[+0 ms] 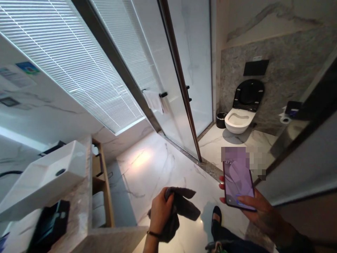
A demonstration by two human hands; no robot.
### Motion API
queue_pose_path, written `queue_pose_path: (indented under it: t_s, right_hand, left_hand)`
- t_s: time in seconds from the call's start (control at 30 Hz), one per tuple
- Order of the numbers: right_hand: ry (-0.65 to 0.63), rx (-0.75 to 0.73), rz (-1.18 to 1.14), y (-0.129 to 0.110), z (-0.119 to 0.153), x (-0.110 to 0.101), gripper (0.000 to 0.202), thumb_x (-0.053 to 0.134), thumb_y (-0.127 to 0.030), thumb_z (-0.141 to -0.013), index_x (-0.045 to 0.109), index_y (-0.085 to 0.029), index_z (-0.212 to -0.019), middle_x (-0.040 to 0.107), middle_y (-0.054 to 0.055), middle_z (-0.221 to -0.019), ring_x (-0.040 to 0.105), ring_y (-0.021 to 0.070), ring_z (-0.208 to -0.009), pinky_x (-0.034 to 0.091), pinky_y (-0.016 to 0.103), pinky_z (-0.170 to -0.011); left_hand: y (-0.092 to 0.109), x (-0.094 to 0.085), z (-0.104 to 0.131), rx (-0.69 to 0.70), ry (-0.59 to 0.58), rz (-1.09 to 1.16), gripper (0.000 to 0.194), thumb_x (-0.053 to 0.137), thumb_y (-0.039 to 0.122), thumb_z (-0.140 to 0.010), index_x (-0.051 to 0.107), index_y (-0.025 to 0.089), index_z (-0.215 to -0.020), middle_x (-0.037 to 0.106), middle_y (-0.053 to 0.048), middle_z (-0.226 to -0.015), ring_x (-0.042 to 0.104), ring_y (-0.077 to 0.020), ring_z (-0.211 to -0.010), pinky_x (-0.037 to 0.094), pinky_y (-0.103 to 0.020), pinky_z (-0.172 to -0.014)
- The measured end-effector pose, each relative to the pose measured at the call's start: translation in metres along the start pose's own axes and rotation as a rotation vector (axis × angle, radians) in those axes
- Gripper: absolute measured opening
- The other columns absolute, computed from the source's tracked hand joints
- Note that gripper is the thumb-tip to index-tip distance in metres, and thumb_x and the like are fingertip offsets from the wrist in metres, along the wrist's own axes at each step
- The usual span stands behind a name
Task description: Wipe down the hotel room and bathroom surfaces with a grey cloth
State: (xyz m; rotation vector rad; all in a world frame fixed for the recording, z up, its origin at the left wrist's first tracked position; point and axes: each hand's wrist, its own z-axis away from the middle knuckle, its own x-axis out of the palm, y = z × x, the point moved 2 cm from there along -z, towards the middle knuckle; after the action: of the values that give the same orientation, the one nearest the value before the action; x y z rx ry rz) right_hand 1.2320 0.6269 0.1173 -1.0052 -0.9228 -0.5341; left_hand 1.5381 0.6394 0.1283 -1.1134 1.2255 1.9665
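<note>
Marble bathroom floor [158, 165] runs toward a toilet [240, 117]; nearer than it, left hand [160, 211] clenches a dark cloth [181, 207], right hand [259, 211] grips a phone [238, 184].

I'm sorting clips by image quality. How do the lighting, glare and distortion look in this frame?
Head view: bright backlight comes through the blinds; a glare patch sits on the marble floor. Straight edges such as the glass door lean and bow from the wide lens. A blurred block covers the top of the phone in the right hand. The dark cloth in the left hand is sharp.
</note>
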Motion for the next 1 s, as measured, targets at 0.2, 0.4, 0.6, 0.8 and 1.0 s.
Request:
queue_pose_path:
  t_s: [0.2, 0.4, 0.6, 0.8, 1.0]
  right_hand:
    - [-0.022, 0.062, -0.185, -0.027, -0.112, 0.008, 0.047, 0.068, -0.04, -0.089, 0.06, -0.012, -0.126, 0.051, 0.022, -0.131, 0.05, 0.0382, -0.118, 0.047, 0.053, -0.096]
    - [-0.039, 0.076, -0.285, -0.053, -0.188, 0.009, 0.055, 0.061, -0.048, -0.093, 0.055, -0.011, -0.132, 0.045, 0.022, -0.137, 0.043, 0.0402, -0.124, 0.039, 0.054, -0.103]
    - [0.048, -0.028, -0.374, -0.073, -0.254, 0.003, 0.057, 0.068, -0.049, -0.088, 0.059, -0.008, -0.127, 0.048, 0.022, -0.133, 0.044, 0.0392, -0.123, 0.04, 0.051, -0.103]
    - [0.439, -0.196, -0.337, -0.101, -0.304, 0.002, 0.057, 0.085, -0.038, -0.069, 0.066, -0.007, -0.113, 0.059, 0.023, -0.12, 0.058, 0.0391, -0.107, 0.055, 0.044, -0.081]
    - [0.574, -0.383, -0.027, -0.134, -0.34, -0.017, 0.054, 0.089, -0.036, -0.068, 0.064, -0.013, -0.109, 0.067, 0.015, -0.107, 0.064, 0.0286, -0.091, 0.054, 0.035, -0.072]
  left_hand:
    - [0.006, -0.003, -0.096, -0.017, -0.086, 0.001, 0.022, 0.045, 0.026, -0.086, 0.063, 0.021, -0.098, 0.072, -0.002, -0.086, 0.065, -0.0197, -0.085, 0.041, -0.027, -0.072]
    - [-0.002, 0.015, -0.178, -0.014, -0.204, 0.046, 0.023, 0.044, 0.03, -0.087, 0.064, 0.021, -0.096, 0.072, -0.002, -0.089, 0.066, -0.02, -0.089, 0.044, -0.028, -0.077]
    - [0.026, 0.035, -0.285, 0.116, -0.325, -0.019, 0.022, 0.043, 0.027, -0.087, 0.064, 0.022, -0.092, 0.072, -0.001, -0.088, 0.066, -0.0189, -0.087, 0.045, -0.027, -0.077]
    - [0.116, 0.062, -0.371, 0.335, -0.468, -0.168, 0.022, 0.047, 0.019, -0.085, 0.063, 0.02, -0.099, 0.072, -0.002, -0.092, 0.066, -0.0169, -0.091, 0.044, -0.024, -0.076]
    - [0.184, 0.109, -0.415, 0.503, -0.629, -0.213, 0.031, 0.051, 0.019, -0.081, 0.065, 0.02, -0.109, 0.071, -0.006, -0.106, 0.063, -0.0196, -0.102, 0.045, -0.025, -0.084]
